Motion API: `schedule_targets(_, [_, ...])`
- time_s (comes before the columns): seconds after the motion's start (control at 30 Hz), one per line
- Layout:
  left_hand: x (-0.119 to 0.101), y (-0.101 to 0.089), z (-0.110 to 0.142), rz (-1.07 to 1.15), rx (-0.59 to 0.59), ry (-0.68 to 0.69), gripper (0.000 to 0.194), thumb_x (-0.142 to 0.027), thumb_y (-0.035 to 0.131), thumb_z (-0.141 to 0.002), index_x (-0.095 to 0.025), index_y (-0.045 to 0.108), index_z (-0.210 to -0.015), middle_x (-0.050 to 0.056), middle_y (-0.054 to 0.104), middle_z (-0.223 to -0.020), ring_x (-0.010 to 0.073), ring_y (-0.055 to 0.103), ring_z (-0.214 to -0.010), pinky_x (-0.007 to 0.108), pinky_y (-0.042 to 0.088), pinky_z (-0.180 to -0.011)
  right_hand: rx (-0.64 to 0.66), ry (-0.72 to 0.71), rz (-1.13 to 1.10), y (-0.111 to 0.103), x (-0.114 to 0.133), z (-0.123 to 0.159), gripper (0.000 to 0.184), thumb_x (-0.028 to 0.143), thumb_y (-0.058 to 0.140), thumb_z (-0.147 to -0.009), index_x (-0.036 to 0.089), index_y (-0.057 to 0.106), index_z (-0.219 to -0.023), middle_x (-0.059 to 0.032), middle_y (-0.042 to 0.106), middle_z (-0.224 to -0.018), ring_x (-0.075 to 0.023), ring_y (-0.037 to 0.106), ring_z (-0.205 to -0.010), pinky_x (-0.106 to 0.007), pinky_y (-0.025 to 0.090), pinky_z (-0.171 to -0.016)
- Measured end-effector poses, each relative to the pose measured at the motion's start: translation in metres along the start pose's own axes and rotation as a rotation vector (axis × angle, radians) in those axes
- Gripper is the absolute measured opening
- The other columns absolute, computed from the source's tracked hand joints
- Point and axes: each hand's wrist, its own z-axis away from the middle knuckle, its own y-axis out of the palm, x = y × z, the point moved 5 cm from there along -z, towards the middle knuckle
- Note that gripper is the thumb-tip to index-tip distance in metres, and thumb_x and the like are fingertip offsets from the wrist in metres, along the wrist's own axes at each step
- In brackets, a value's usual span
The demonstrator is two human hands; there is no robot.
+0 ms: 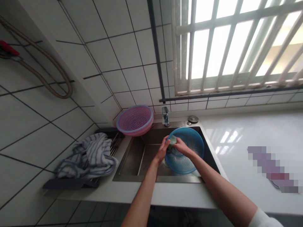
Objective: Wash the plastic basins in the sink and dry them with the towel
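Note:
A blue plastic strainer basket (pixel 189 154) is tilted over the steel sink (pixel 132 157). My left hand (pixel 163 148) grips the basket's near-left rim. My right hand (pixel 180 146) is closed on a small pale green sponge (pixel 172 139) and presses it against the inside of the basket near the rim. Both hands meet at the basket's upper left edge.
A pink strainer basket (pixel 135 120) sits on the counter at the sink's back left. A striped cloth (pixel 91 156) lies on a dark drying rack to the left. The tap (pixel 165 116) stands behind the sink. White counter (pixel 236 138) spreads right, below a barred window (pixel 236 44).

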Motion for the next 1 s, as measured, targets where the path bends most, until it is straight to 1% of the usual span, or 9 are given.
schedule_targets(0.07, [0.001, -0.007, 0.000, -0.029, -0.060, 0.002, 0.074, -0.073, 0.064, -0.089, -0.028, 0.058, -0.148, 0.009, 0.064, -0.149, 0.0313, 0.056, -0.142, 0.048, 0.033, -0.127, 0.259, 0.074, -0.008, 0.020, -0.003, 0.006, 0.020, 0.026, 0.060, -0.065, 0.019, 0.067, -0.082, -0.0019, 0.067, -0.081, -0.0171, 0.055, -0.072, -0.030, 0.049, -0.072])
schedule_targets(0.13, [0.002, -0.011, 0.000, -0.025, -0.088, 0.007, 0.073, -0.073, 0.063, -0.090, -0.027, 0.058, -0.148, 0.009, 0.064, -0.149, 0.0311, 0.056, -0.142, 0.047, 0.033, -0.127, 0.332, 0.084, -0.012, 0.027, -0.002, 0.008, 0.019, 0.025, 0.062, -0.064, 0.018, 0.067, -0.081, -0.0014, 0.067, -0.079, -0.0171, 0.054, -0.071, -0.030, 0.048, -0.071])
schedule_targets(0.27, [0.002, -0.002, 0.001, 0.038, -0.008, -0.019, 0.072, -0.072, 0.063, -0.091, -0.030, 0.056, -0.150, 0.007, 0.065, -0.149, 0.0307, 0.057, -0.141, 0.048, 0.038, -0.124, -0.113, -0.019, -0.058, -0.001, 0.006, 0.000, 0.022, 0.032, 0.065, -0.069, 0.019, 0.067, -0.087, -0.0023, 0.069, -0.085, -0.0193, 0.058, -0.079, -0.031, 0.050, -0.078])
schedule_targets(0.33, [0.002, 0.001, 0.001, 0.040, 0.009, -0.024, 0.071, -0.072, 0.063, -0.091, -0.031, 0.056, -0.150, 0.006, 0.065, -0.149, 0.0309, 0.057, -0.142, 0.048, 0.039, -0.124, -0.198, -0.024, -0.065, -0.008, 0.005, 0.000, 0.022, 0.034, 0.066, -0.071, 0.020, 0.067, -0.088, -0.0026, 0.069, -0.087, -0.0190, 0.058, -0.079, -0.031, 0.051, -0.079])
schedule_targets(0.53, [0.004, -0.015, -0.001, -0.039, -0.117, -0.005, 0.073, -0.074, 0.061, -0.091, -0.028, 0.058, -0.148, 0.006, 0.064, -0.150, 0.0316, 0.053, -0.145, 0.044, 0.032, -0.128, 0.267, 0.108, -0.012, 0.029, -0.012, 0.006, 0.012, 0.027, 0.064, -0.067, 0.019, 0.063, -0.076, 0.0018, 0.059, -0.071, -0.0146, 0.049, -0.067, -0.027, 0.045, -0.066])
schedule_targets(0.73, [0.005, 0.000, 0.000, -0.008, 0.012, -0.014, 0.069, -0.071, 0.059, -0.094, -0.031, 0.056, -0.150, 0.005, 0.059, -0.157, 0.0299, 0.048, -0.150, 0.044, 0.033, -0.127, -0.309, -0.009, -0.099, -0.018, 0.000, -0.004, 0.020, 0.040, 0.063, -0.074, 0.020, 0.061, -0.080, -0.0007, 0.062, -0.078, -0.0174, 0.052, -0.075, -0.029, 0.047, -0.074])
schedule_targets(0.8, [0.005, 0.000, 0.000, -0.001, 0.010, 0.001, 0.072, -0.072, 0.059, -0.093, -0.029, 0.056, -0.150, 0.006, 0.061, -0.154, 0.0299, 0.052, -0.147, 0.043, 0.034, -0.127, -0.188, -0.009, -0.068, -0.011, 0.001, -0.003, 0.019, 0.038, 0.063, -0.073, 0.020, 0.062, -0.081, -0.0006, 0.063, -0.079, -0.0174, 0.052, -0.076, -0.029, 0.047, -0.075])
schedule_targets(0.9, [0.005, -0.009, -0.001, -0.035, -0.066, 0.010, 0.077, -0.077, 0.057, -0.091, -0.025, 0.057, -0.149, 0.009, 0.065, -0.149, 0.0300, 0.055, -0.143, 0.042, 0.034, -0.127, 0.215, 0.019, -0.007, 0.021, -0.002, 0.004, 0.019, 0.031, 0.063, -0.068, 0.019, 0.065, -0.082, 0.0004, 0.065, -0.080, -0.0163, 0.053, -0.075, -0.029, 0.047, -0.075])
schedule_targets(1.0, [0.005, -0.012, -0.001, -0.061, -0.076, 0.003, 0.080, -0.078, 0.059, -0.090, -0.024, 0.057, -0.149, 0.010, 0.064, -0.149, 0.0309, 0.054, -0.144, 0.043, 0.034, -0.127, 0.172, 0.009, -0.021, 0.021, 0.002, 0.004, 0.020, 0.033, 0.063, -0.069, 0.018, 0.064, -0.082, 0.0003, 0.065, -0.080, -0.0161, 0.053, -0.075, -0.029, 0.047, -0.076])
